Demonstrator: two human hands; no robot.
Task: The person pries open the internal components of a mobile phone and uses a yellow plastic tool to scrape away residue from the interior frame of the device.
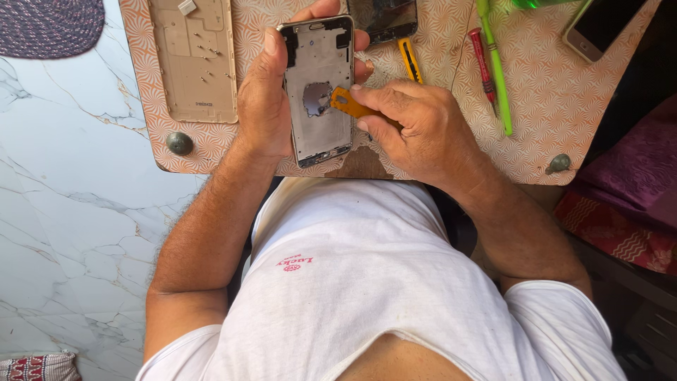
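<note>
— What's closest to the lens?

— My white T-shirt [367,282] fills the bottom of the frame, my forearms rising out of it toward the patterned orange board [550,99] at the top.

— And the hands?

— They sit close together, just above centre. My left hand [264,106] is clamped around the edges of an opened phone frame [321,88], thumb along its left side, fingertips curling over the top. My right hand [416,127] pinches a flat orange pry tool [349,104], its tip touching the frame's inner face beside the round hole.

— Anything else around?

— A gold back cover [194,60] lies upper left, a red screwdriver [483,60] and a green tool [497,70] upper right, another phone [599,28] in the top right corner.
</note>
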